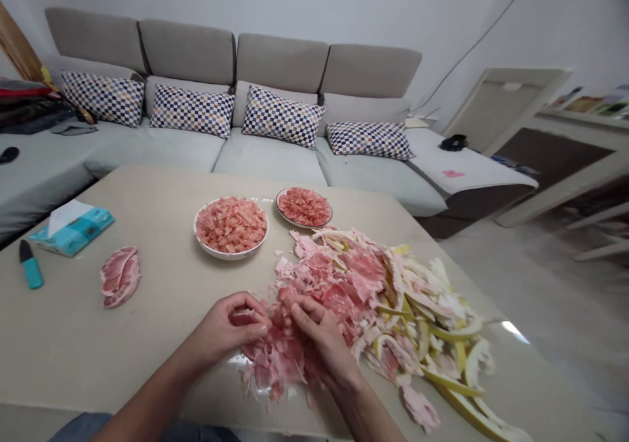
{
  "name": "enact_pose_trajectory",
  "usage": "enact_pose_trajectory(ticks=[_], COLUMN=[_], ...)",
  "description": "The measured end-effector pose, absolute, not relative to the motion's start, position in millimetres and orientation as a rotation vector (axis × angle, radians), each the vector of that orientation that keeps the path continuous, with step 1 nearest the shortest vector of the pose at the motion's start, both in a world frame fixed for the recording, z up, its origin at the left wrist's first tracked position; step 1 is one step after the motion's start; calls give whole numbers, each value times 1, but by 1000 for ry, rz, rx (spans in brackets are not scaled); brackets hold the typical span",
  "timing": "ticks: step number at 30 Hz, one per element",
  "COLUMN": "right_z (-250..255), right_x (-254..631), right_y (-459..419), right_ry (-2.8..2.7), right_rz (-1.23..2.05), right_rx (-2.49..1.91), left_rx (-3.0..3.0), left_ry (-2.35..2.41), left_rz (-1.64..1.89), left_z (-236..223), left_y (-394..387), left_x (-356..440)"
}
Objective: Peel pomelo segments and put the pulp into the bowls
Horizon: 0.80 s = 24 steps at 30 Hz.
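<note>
Both hands hover over a heap of pink pomelo membranes [339,275] on the table. My left hand [230,327] is closed in a pinch; what lies between its fingertips is too blurred to tell. Close beside it, my right hand [322,337] has its fingers curled round a small reddish piece of pomelo, mostly hidden. Beyond them stands a white bowl [230,256] piled with peeled pomelo flesh [232,222]. A dark-rimmed plate [291,222] holds more flesh. To the left lies a pomelo section [120,276] with its pale skin still on.
Yellow-green pomelo rind strips [457,363] spread over the table's right side. At the left are a blue tissue pack [81,236] and a knife with a turquoise handle [32,273]. A grey sofa [275,164] with checked cushions stands behind the table [171,363].
</note>
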State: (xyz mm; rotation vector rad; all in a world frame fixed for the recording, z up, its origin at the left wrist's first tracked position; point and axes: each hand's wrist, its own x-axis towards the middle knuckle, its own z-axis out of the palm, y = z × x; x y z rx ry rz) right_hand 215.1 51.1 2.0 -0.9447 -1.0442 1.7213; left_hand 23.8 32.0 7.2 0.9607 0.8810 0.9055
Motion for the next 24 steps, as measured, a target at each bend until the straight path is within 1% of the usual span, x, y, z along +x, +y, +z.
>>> enact_pose_trajectory(ticks=[2, 6, 11, 15, 19, 24], right_z=[4, 10, 12, 12, 13, 16], right_x=[219, 225, 222, 218, 217, 217], right_y=[53, 51, 46, 47, 47, 46], right_ry=[-1118, -1463, -1751, -1902, -1940, -1882], right_rz=[1633, 1414, 1166, 1006, 974, 1114], right_rx=[-990, -1111, -1106, -1030, -1017, -1043], left_rx=[915, 854, 1139, 1258, 1305, 1308], left_ry=[890, 931, 1087, 1153, 1185, 1162], left_rz=[930, 994, 1072, 1037, 1011, 980], left_z=[10, 12, 9, 8, 7, 5], left_y=[32, 32, 33, 33, 34, 35], left_x=[24, 25, 27, 29, 27, 23])
